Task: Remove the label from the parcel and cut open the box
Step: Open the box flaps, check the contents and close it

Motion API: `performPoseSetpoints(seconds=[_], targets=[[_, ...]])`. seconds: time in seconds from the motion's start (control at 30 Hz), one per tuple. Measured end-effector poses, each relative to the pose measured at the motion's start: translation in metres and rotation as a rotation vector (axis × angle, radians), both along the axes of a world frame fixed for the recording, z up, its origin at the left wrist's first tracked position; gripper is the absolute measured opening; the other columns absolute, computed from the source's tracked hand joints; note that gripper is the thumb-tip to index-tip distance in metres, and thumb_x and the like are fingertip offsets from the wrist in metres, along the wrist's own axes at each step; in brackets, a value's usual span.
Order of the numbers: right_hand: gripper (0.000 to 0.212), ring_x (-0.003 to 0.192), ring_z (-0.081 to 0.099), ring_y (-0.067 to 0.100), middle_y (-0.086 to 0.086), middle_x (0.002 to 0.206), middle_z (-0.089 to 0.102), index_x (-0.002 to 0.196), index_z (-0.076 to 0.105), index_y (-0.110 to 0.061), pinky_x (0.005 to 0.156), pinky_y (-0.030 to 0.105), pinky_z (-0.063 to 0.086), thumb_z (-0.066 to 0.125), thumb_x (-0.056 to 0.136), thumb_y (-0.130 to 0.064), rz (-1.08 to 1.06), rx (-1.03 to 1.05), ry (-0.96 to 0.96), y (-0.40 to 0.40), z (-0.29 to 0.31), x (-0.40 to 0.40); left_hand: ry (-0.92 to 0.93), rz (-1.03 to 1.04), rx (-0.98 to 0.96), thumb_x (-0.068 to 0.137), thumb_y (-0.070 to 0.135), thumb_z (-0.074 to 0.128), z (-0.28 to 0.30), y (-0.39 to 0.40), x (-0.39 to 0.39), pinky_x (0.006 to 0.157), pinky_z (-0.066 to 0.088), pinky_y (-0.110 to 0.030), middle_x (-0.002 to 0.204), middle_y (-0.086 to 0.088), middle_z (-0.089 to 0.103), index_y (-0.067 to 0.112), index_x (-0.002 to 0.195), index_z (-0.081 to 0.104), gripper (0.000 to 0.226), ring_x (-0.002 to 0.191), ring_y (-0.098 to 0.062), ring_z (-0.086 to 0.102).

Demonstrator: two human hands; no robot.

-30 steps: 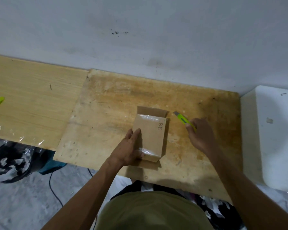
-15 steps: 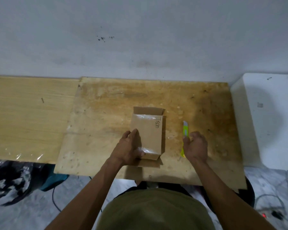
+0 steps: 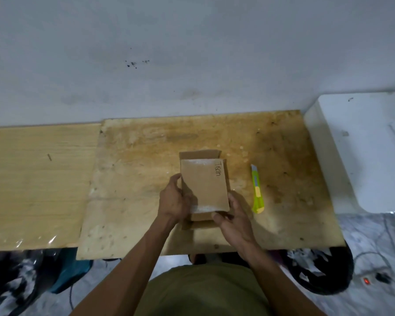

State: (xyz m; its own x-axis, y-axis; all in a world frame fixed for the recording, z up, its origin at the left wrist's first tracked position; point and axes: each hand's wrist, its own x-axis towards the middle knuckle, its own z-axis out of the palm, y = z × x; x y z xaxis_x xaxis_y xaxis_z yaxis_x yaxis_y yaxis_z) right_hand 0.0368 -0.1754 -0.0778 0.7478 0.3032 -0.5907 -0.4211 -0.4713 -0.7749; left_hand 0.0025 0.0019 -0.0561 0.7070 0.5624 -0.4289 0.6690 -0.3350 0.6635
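A small brown cardboard box (image 3: 203,183) lies on the stained plywood board (image 3: 146,179), with clear tape across its far and near ends and handwriting along its right edge. Its far flap stands open and a near flap hangs loose. My left hand (image 3: 173,199) grips the box's left side. My right hand (image 3: 233,215) holds its near right corner, thumb at the near flap. A lime-green utility knife (image 3: 257,190) lies on the board to the right of the box, apart from both hands.
A lighter wooden tabletop (image 3: 37,179) adjoins the board on the left. A white block (image 3: 363,151) stands at the right. A grey wall runs behind. Below the table's front edge are bags, cables and a power strip (image 3: 372,279) on the floor.
My right hand set the green knife down on the board and moved left to the box's near right corner. My left hand stayed on the box's left side.
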Motion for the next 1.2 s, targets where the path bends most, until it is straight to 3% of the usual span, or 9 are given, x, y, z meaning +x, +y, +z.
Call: performPoseSetpoints(seconds=[0.13, 0.3, 0.43, 0.6, 0.73, 0.93, 1.03, 1.13, 1.2], targets=[[0.089, 0.123, 0.051, 0.011, -0.013, 0.138, 0.048, 0.147, 0.034, -0.033, 0.105, 0.032, 0.046, 0.080, 0.072, -0.017, 0.029, -0.016, -0.107, 0.004, -0.003, 0.012, -0.016, 0.099, -0.063, 0.086, 0.020, 0.070, 0.000, 0.000, -0.008, 0.075, 0.055, -0.036, 0.112, -0.012, 0.066, 0.016, 0.145, 0.034, 0.069, 0.094, -0.026, 0.064], [0.102, 0.127, 0.037, 0.006, -0.011, 0.135, 0.036, 0.146, 0.035, -0.024, 0.096, 0.009, 0.035, 0.090, 0.061, -0.012, 0.237, -0.056, -0.279, 0.005, 0.000, 0.025, -0.117, 0.259, -0.228, 0.081, 0.011, 0.077, 0.003, -0.012, -0.013, 0.057, 0.062, -0.043, 0.102, -0.009, 0.064, 0.031, 0.140, 0.024, 0.082, 0.079, -0.027, 0.070], [0.118, 0.144, 0.015, 0.016, -0.005, 0.157, 0.014, 0.150, 0.031, -0.030, 0.115, 0.036, 0.029, 0.094, 0.051, -0.036, 0.388, -0.167, -0.414, 0.003, -0.006, 0.029, -0.161, 0.284, -0.245, 0.079, 0.008, 0.079, 0.006, -0.015, -0.012, 0.053, 0.061, -0.037, 0.095, -0.008, 0.067, 0.035, 0.143, 0.018, 0.092, 0.067, -0.024, 0.072], [0.118, 0.145, -0.002, 0.016, -0.016, 0.160, -0.002, 0.145, 0.031, -0.047, 0.111, 0.041, 0.025, 0.088, 0.043, -0.061, 0.452, -0.167, -0.423, 0.007, -0.004, 0.025, -0.134, 0.205, -0.127, 0.077, 0.019, 0.083, 0.002, -0.012, -0.011, 0.072, 0.061, -0.043, 0.083, 0.004, 0.067, 0.024, 0.141, 0.025, 0.086, 0.075, -0.015, 0.069], [0.100, 0.144, 0.005, 0.020, -0.013, 0.159, 0.002, 0.141, 0.034, -0.045, 0.111, 0.041, 0.027, 0.084, 0.056, -0.058, 0.410, -0.226, -0.475, 0.014, -0.007, 0.026, -0.086, 0.122, -0.142, 0.078, 0.030, 0.081, -0.004, -0.002, -0.010, 0.071, 0.060, -0.047, 0.086, 0.001, 0.071, 0.029, 0.130, 0.032, 0.072, 0.073, -0.019, 0.073], [0.091, 0.136, 0.016, 0.019, -0.009, 0.154, 0.013, 0.139, 0.035, -0.042, 0.107, 0.038, 0.033, 0.080, 0.060, -0.051, 0.508, -0.238, -0.557, 0.004, -0.015, 0.039, 0.040, -0.055, 0.350, 0.080, 0.036, 0.066, 0.013, 0.027, 0.008, 0.071, 0.050, -0.036, 0.107, 0.000, 0.057, 0.021, 0.128, 0.044, 0.055, 0.101, -0.025, 0.059], [0.089, 0.141, 0.014, 0.017, -0.012, 0.154, 0.014, 0.138, 0.037, -0.043, 0.110, 0.038, 0.031, 0.079, 0.060, -0.048, 0.559, -0.204, -0.547, -0.001, -0.016, 0.047, 0.112, -0.157, 0.138, 0.070, 0.017, 0.070, 0.015, 0.055, 0.019, 0.100, 0.044, -0.046, 0.149, -0.010, 0.031, 0.027, 0.147, 0.028, 0.088, 0.136, -0.033, 0.033], [0.089, 0.146, 0.012, 0.012, -0.014, 0.158, 0.015, 0.138, 0.039, -0.044, 0.113, 0.034, 0.026, 0.080, 0.059, -0.042, 0.574, -0.175, -0.504, -0.003, -0.015, 0.055, 0.166, -0.309, -0.155, 0.077, 0.007, 0.071, 0.018, 0.067, 0.024, 0.090, 0.043, -0.031, 0.150, -0.011, 0.037, 0.027, 0.155, 0.015, 0.098, 0.121, -0.025, 0.046], [0.088, 0.146, 0.010, 0.002, -0.013, 0.159, 0.019, 0.139, 0.044, -0.040, 0.112, 0.021, 0.018, 0.084, 0.060, -0.033, 0.573, -0.131, -0.464, -0.004, -0.014, 0.061, 0.172, -0.408, -0.159, 0.077, 0.006, 0.072, 0.019, 0.064, 0.022, 0.085, 0.041, -0.026, 0.146, -0.009, 0.045, 0.025, 0.155, 0.015, 0.098, 0.111, -0.021, 0.050]])
